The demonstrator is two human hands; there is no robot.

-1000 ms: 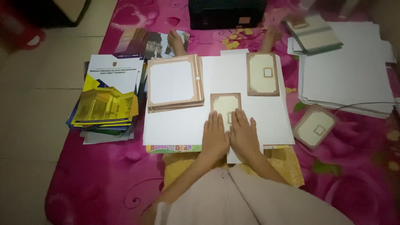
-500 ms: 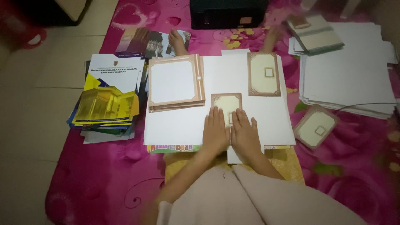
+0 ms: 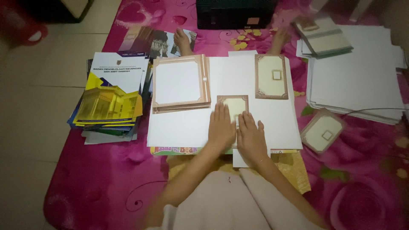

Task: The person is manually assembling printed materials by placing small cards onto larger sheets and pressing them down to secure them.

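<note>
My left hand [image 3: 220, 127] and my right hand [image 3: 251, 138] lie flat, side by side, on a small brown-bordered cream card [image 3: 232, 104] that rests on a large white sheet [image 3: 187, 127]. Both palms press down with fingers together; they cover the card's lower half. A stack of larger brown-framed white cards [image 3: 180, 82] sits on the sheet to the left. A tall brown-bordered card with a small square [image 3: 271, 76] lies at the upper right of the sheet.
A pile of colourful booklets [image 3: 110, 100] sits at the left on the pink flowered mat [image 3: 106, 183]. White paper stacks [image 3: 355, 81] lie at the right, with another framed card [image 3: 322, 130] beside them. My feet [image 3: 183, 40] and a black box [image 3: 235, 13] are at the far side.
Both hands stay pressed on the small card. They have slid slightly down toward me, with a little motion blur on the left forearm.
</note>
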